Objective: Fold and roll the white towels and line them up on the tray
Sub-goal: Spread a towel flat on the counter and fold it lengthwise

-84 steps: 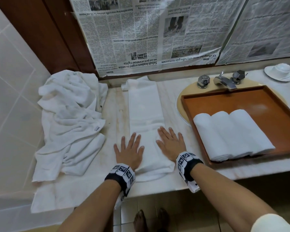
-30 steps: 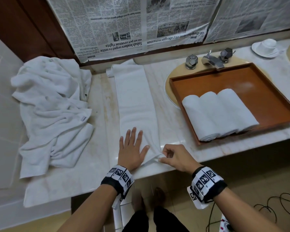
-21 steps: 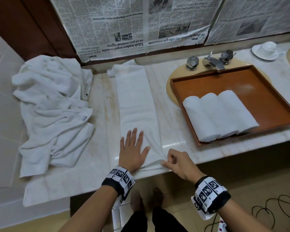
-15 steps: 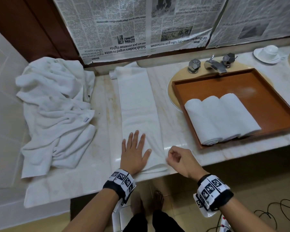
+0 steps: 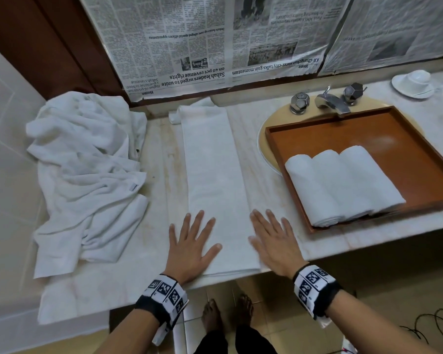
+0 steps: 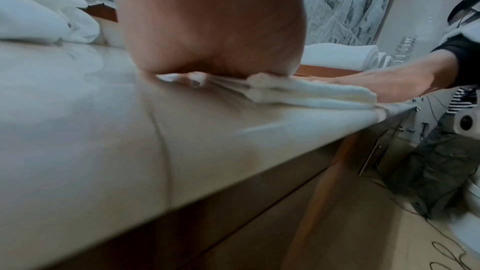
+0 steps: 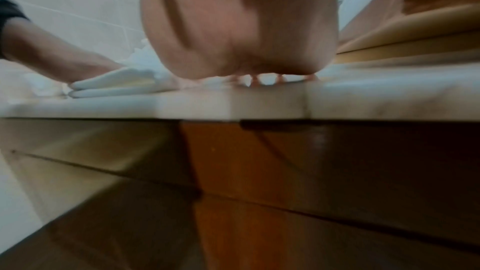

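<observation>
Folded towel (image 5: 213,175), long flat terry strip, under flat hands.

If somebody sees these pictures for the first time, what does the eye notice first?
Probably both hands, left hand and right hand, lying flat on the near end of the long folded towel mid-counter. Then the three rolled towels in the brown tray over the sink, and the crumpled towel pile at left.

A pale marble worktop (image 5: 149,279) is fitted against a wall of pale tiles (image 5: 0,139) at the left. The rear wall is covered with newspaper sheets (image 5: 215,39), bordered by dark wood panelling (image 5: 49,44). Beige floor tiles (image 5: 279,335) are laid below, crossed by black cables (image 5: 430,328).
</observation>
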A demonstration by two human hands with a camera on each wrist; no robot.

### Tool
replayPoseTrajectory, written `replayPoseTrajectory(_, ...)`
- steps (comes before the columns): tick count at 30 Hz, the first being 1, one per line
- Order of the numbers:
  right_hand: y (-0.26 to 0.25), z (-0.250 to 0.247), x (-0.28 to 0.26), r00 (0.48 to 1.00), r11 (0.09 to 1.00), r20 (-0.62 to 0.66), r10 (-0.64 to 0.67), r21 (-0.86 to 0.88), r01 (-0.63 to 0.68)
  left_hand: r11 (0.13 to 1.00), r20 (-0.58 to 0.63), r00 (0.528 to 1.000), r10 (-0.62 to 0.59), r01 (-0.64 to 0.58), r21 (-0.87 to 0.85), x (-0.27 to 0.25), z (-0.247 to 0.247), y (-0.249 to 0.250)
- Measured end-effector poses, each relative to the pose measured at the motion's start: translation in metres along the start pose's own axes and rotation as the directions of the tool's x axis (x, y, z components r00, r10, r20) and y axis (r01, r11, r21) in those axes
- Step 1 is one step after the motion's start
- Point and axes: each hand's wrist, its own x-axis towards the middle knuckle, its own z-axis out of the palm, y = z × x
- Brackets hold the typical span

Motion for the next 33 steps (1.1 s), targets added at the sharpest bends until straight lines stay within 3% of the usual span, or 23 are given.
replayPoseTrajectory(3, -0.017, -0.014, 0.012, 0.987, 0.989, -0.158, 0.027, 0.151, -0.003, 0.995, -0.088, 0.995, -0.053, 0.046, -0.086, 0.002, 0.001, 0.008)
replayPoseTrajectory(5, -0.041, -0.014, 0.023, 0.983, 0.982, -0.182, -0.024, 0.179, 0.057, 0.991, -0.1, 0.991, -0.087, 0.075, -0.112, 0.008, 0.006, 0.021)
replayPoseTrajectory(8, -0.06, 0.006, 0.031, 0.99, 0.988, -0.119, -0.077, 0.126, 0.092, 0.993, -0.098, 0.989, -0.109, 0.104, -0.063, 0.012, 0.016, 0.04)
replayPoseTrajectory(13, -0.033, 0.012, 0.034, 0.993, 0.996, -0.078, -0.088, 0.018, 0.089, 0.968, -0.098, 0.967, -0.237, 0.226, -0.104, -0.001, 0.021, 0.032)
replayPoseTrajectory(18, -0.029, -0.004, 0.047, 0.995, 0.998, -0.096, 0.026, 0.061, -0.021, 0.964, -0.098, 0.964, -0.246, 0.232, -0.132, 0.004, 0.006, 0.026)
replayPoseTrajectory(22, -0.05, -0.007, 0.053, 0.984, 0.994, -0.156, -0.083, 0.055, 0.093, 0.981, -0.146, 0.976, -0.159, 0.139, -0.138, 0.03, -0.005, 0.022)
replayPoseTrajectory(24, -0.055, -0.004, 0.06, 0.984, 0.991, -0.121, -0.127, 0.029, 0.132, 0.987, -0.095, 0.985, -0.142, 0.134, -0.089, 0.042, -0.004, 0.022)
replayPoseTrajectory(28, -0.053, -0.004, 0.074, 0.995, 0.995, 0.011, -0.097, -0.002, 0.097, 0.977, -0.066, 0.976, -0.206, 0.201, -0.075, 0.054, -0.003, 0.024)
replayPoseTrajectory(33, -0.039, -0.015, 0.099, 0.992, 0.993, 0.03, -0.119, -0.013, 0.119, 0.951, -0.063, 0.952, -0.3, 0.293, -0.098, 0.069, -0.007, 0.025)
